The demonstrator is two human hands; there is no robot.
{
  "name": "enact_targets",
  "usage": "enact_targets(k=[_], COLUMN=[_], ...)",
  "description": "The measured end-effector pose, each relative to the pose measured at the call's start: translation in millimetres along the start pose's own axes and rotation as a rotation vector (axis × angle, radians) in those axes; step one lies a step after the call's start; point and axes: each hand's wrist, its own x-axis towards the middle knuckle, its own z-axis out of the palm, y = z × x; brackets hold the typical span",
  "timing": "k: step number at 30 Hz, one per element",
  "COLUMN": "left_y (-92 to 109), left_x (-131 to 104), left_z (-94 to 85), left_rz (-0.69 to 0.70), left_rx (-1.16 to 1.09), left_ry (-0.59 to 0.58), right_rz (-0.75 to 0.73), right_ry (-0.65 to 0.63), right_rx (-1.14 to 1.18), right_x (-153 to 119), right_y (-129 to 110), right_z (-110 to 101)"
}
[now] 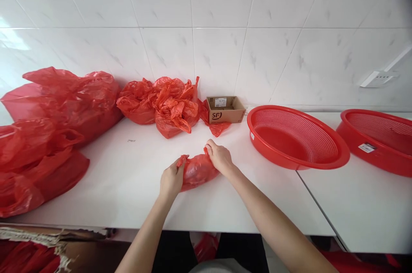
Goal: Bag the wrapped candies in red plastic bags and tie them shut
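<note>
Bag point(200, 171) spans both hands; left hand point(171, 178) and right hand point(219, 157) each close their grip on one gathered end, apparently keeping it taut.

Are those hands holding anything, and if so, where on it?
Yes: a small, filled red plastic bag. The left hand grips its gathered upper left corner, the right hand its upper right corner.

Readable lettering — one box
"SF" on the front of the cardboard box point(230, 116) — other labels too small to read.
</note>
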Motion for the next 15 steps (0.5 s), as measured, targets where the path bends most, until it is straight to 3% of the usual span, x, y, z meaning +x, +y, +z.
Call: enact_targets(k=[6, 15], left_y=[9, 0], left_x=[52, 71], left_z=[7.1, 23.0], left_rz=[-0.119, -0.102], left_rx=[0.278, 0.449], left_ry=[0.011, 0.007], right_rz=[0.119, 0.143], right_ry=[-0.052, -0.036], right_rx=[-0.092, -0.162], right_x=[31, 46], right_y=[6, 12], right_z=[29, 42])
